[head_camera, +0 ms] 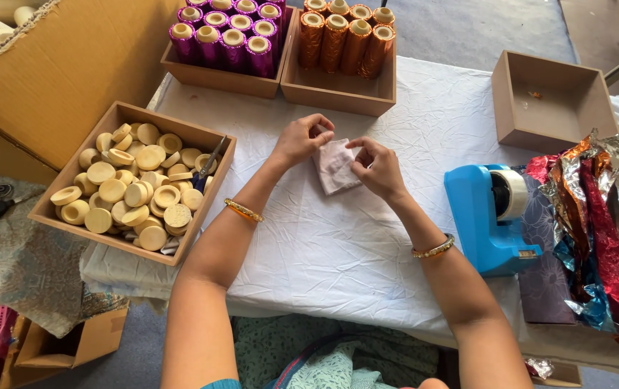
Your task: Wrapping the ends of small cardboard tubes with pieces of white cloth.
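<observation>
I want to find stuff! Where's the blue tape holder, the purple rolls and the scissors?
Tape holder (479,216), head view, on its blue side.
Purple rolls (232,32), head view, on a middle roll.
Scissors (211,160), head view, on the blades.

- Both hands meet over a small pale cloth on the white-covered table: left hand pinches its top edge, right hand its right side.
- Wooden box of round caps sits left; blue tape dispenser right.

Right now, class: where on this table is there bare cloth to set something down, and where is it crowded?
Bare white cloth lies between the forearms, and between the orange-tube box and empty box. Crowded: the foil sheets by the tape dispenser, and the disc tray.
</observation>
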